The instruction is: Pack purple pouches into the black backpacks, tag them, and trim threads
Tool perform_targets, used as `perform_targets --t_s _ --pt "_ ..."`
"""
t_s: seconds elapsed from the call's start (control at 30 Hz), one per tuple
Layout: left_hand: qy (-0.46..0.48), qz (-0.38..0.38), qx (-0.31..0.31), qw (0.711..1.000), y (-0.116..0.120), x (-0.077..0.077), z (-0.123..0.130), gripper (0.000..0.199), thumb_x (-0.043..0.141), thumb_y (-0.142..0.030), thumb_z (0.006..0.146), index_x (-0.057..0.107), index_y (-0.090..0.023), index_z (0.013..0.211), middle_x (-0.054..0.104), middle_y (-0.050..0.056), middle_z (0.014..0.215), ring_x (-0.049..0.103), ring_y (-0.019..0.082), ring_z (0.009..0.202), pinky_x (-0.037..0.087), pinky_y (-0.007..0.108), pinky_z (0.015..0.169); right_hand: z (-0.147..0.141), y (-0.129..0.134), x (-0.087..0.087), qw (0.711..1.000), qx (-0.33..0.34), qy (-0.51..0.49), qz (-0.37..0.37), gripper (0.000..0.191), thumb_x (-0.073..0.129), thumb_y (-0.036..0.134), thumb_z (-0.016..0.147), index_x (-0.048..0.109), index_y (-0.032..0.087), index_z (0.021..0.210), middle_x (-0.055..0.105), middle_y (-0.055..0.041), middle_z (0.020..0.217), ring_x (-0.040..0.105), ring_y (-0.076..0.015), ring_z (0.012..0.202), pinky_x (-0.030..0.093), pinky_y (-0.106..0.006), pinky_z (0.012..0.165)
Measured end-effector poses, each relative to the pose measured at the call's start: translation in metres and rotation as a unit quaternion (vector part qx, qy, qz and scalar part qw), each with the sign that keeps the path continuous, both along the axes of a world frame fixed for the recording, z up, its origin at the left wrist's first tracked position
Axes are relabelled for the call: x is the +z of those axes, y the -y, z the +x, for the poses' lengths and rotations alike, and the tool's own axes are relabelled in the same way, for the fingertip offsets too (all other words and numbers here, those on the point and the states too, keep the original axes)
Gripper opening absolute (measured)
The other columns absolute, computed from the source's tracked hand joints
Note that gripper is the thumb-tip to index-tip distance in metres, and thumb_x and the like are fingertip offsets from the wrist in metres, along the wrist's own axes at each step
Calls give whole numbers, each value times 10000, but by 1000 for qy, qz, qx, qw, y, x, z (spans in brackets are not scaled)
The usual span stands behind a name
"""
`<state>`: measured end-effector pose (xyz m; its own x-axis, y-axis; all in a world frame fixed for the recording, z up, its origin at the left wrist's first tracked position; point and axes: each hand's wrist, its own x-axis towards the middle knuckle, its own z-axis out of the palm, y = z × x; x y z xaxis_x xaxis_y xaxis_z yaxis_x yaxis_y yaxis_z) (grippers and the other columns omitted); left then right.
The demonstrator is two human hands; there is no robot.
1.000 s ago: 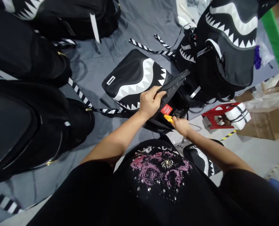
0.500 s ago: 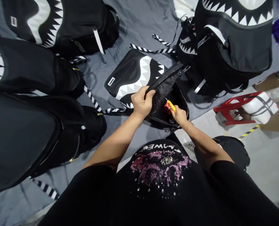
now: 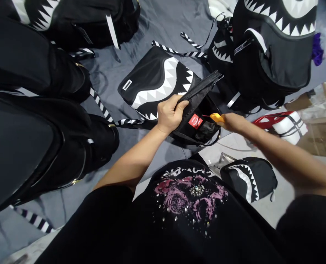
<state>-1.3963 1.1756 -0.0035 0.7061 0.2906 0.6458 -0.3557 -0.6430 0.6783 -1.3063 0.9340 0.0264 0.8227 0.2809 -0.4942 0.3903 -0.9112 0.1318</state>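
A black backpack [image 3: 149,79] with a white shark-tooth pattern lies unzipped on the grey cloth. My left hand [image 3: 170,114] pinches the edge of its opened side and holds it up. Inside the opening shows a red label [image 3: 195,121]. My right hand [image 3: 231,121] is closed round a small yellow-orange tool [image 3: 217,117] at the right rim of the opening. A thin line, perhaps a thread, runs from the tool toward the label; its ends are hard to make out.
More black backpacks stand at left [image 3: 17,146] and upper right [image 3: 286,66]. Striped straps [image 3: 101,106] lie on the grey cloth [image 3: 163,22]. Another backpack [image 3: 249,179] is on the floor at lower right, near a red stool [image 3: 270,119] and a cardboard box [image 3: 324,135].
My right hand has moved right with the yellow-orange tool, away from the label, which now shows more fully. My left hand keeps its hold on the bag's edge. The view has shifted slightly.
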Motion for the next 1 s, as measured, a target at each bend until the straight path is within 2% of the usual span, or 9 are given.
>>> perform_targets --t_s 0.1,0.2,0.27,0.37,0.47,0.6,0.73,0.83,1.0 --pt "-15 -17 15 1000 -4 0 0 436 428 -560 946 643 -191 852 612 11 662 570 134 606 417 250 615 5 17 35 993 -37 -106 -41 327 604 459 872 658 149 962 666 -84 778 638 -201 663 465 -299 609" --pt "-17 -36 28 999 -8 -1 0 453 420 -580 944 633 -193 843 579 -3 620 559 135 590 412 254 614 -1 41 44 963 -140 -220 72 351 647 517 835 601 169 838 533 -4 556 495 -124 445 390 -258 462" --pt "-8 -39 38 999 -9 -1 1 452 424 -574 946 632 -190 831 573 -8 609 553 127 573 407 250 604 -6 56 36 912 -221 -265 219 409 669 576 800 537 189 790 443 42 506 411 -93 397 340 -241 417" --pt "7 -8 31 999 -5 1 1 420 442 -519 957 654 -178 835 616 -1 634 566 113 565 405 236 585 -10 68 12 801 -321 -284 417 451 673 607 782 487 197 817 352 93 500 329 -61 391 331 -223 418" --pt "17 69 2 997 4 5 -3 381 470 -463 958 683 -160 870 679 27 698 609 118 601 424 232 591 -8 69 -14 735 -337 -317 495 477 698 608 757 486 192 856 309 120 508 284 -43 397 324 -204 426" --pt "-2 221 -37 975 33 -3 -24 298 529 -401 944 707 -164 969 708 40 731 636 134 637 444 253 616 -1 86 -29 776 -269 -364 439 532 682 668 731 512 178 849 336 116 478 317 -60 393 321 -216 415" --pt "-130 312 -55 940 77 -38 -56 319 506 -190 931 643 -190 1219 723 100 1010 660 192 875 487 317 731 1 130 -10 839 -221 -360 343 563 598 740 739 502 189 810 350 107 452 342 -76 385 328 -230 415" --pt "-232 314 -60 919 108 -71 -69 489 445 -35 878 571 -193 1323 621 149 1298 601 260 1122 501 422 875 -1 157 19 869 -214 -360 265 582 608 766 697 485 202 776 387 93 473 341 -73 379 296 -227 393" --pt "-252 245 -13 936 128 -106 -79 463 441 -30 877 600 -189 1281 605 150 1330 553 285 1235 486 512 974 11 174 47 891 -177 -349 232 530 641 729 705 504 222 772 397 76 504 356 -84 408 293 -231 392"
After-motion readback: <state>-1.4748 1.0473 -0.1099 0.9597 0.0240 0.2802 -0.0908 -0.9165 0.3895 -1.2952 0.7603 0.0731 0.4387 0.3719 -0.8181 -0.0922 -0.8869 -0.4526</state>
